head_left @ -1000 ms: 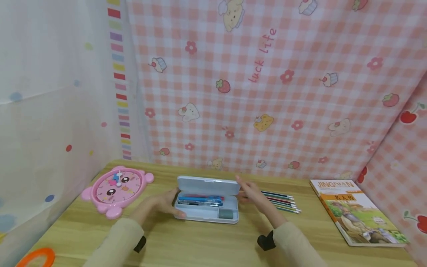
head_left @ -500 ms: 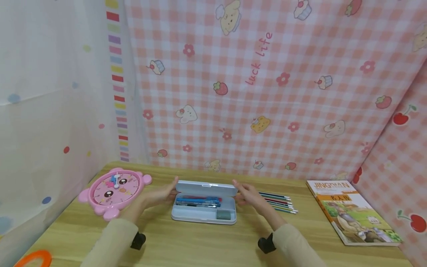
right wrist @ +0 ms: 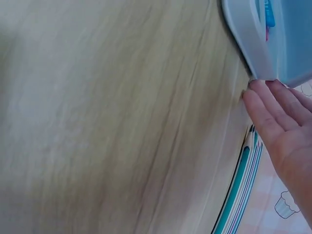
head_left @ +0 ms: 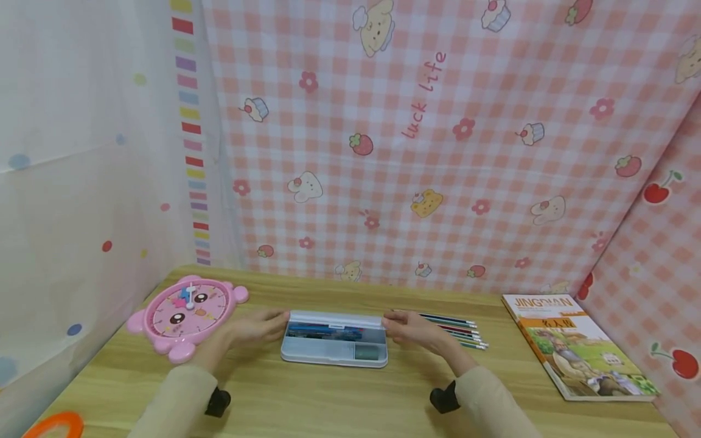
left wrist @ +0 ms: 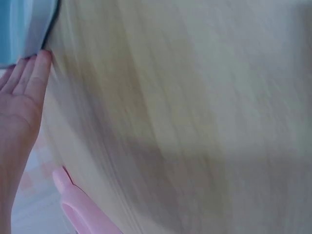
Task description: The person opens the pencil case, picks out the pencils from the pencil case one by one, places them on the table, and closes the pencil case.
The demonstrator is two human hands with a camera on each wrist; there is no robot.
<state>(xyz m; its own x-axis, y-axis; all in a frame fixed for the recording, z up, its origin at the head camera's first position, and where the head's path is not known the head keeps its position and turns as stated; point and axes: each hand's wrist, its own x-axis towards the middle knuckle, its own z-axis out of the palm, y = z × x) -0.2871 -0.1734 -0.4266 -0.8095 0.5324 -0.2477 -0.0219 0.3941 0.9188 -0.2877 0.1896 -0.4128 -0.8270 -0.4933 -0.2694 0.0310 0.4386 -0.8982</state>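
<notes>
A pale pencil case (head_left: 320, 351) lies on the wooden table, its hinged lid (head_left: 312, 316) tilted forward over the back part. Inside it are blue pens (head_left: 323, 331), partly hidden under the lid, and a grey-green block like an eraser (head_left: 366, 352) in the front right compartment. My left hand (head_left: 257, 328) is at the lid's left end. In the left wrist view its straight fingers (left wrist: 38, 80) reach the case's edge. My right hand (head_left: 416, 331) is at the lid's right end. The right wrist view shows extended fingers (right wrist: 261, 109) against the case's corner.
Several pencils (head_left: 462, 334) lie just right of the case, partly behind my right hand. A pink clock (head_left: 210, 307) with a cartoon face is at the left. A book (head_left: 580, 353) lies at the right, and an orange ring-shaped thing (head_left: 71, 421) shows at the lower left.
The lid has swung from standing up to leaning forward over the pens. My left hand has moved from the case's left side up to the lid; both hands lowered with it.
</notes>
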